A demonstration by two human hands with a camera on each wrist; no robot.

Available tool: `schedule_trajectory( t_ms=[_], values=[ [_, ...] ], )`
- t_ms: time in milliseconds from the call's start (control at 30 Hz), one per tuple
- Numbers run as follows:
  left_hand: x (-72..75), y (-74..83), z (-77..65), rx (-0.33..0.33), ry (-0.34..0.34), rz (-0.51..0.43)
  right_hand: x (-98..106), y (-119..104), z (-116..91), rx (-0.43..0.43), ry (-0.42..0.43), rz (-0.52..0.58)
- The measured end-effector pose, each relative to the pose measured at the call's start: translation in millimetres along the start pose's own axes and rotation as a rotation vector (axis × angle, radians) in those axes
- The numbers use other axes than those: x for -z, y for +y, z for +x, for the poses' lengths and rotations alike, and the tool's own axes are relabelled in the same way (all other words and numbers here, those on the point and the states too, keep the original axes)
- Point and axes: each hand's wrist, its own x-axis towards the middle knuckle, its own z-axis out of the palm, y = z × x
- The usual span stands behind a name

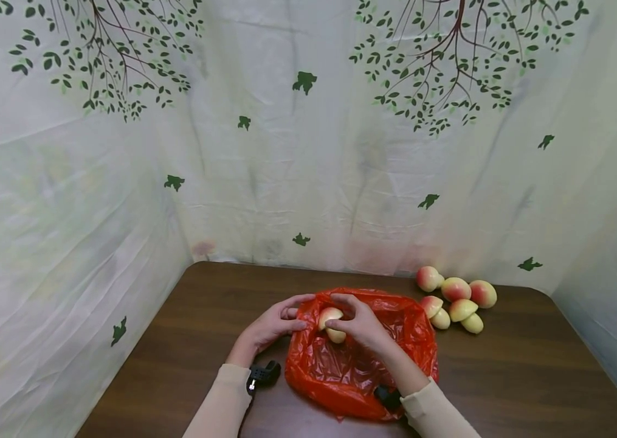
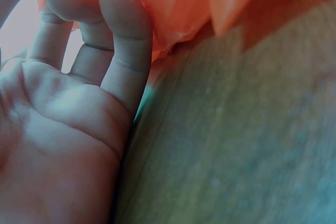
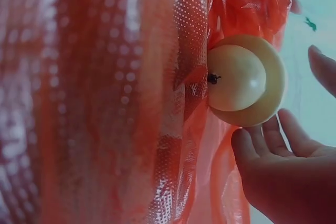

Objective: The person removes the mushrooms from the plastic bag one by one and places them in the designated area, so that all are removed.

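Observation:
A red plastic bag (image 1: 363, 365) lies spread open on the table, its mouth facing up. At its left rim, my left hand (image 1: 272, 325) grips the plastic; the left wrist view shows that hand's bent fingers (image 2: 126, 30) against the red film. My right hand (image 1: 365, 328) reaches over the bag and holds a yellow-and-red mushroom-shaped piece (image 1: 330, 316) near the far left rim. In the right wrist view this mushroom (image 3: 241, 77) turns its pale stem end, with a small dark mark, toward the camera. The right hand's fingertips (image 3: 244, 140) are right at the cap's edge.
Several more yellow-and-red mushrooms (image 1: 456, 289) lie loosely grouped on the brown table (image 1: 242, 277), just beyond the bag's right side. A pale cloth with printed branches and leaves (image 1: 297, 182) hangs behind the table. Dark cameras are strapped to both wrists.

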Motion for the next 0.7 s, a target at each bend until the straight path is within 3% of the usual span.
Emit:
schedule_trajectory(
  t_ms=[367,700],
  values=[
    [-1.3,1.5,-2.2,0.001,-0.001,0.006,-0.6,5.7,0.5,-0.013,-0.016,-0.094],
    [-0.3,-1.4,0.2,-0.013,-0.015,-0.006,-2.6,9.2,0.8,-0.013,-0.005,-0.094]
  ],
)
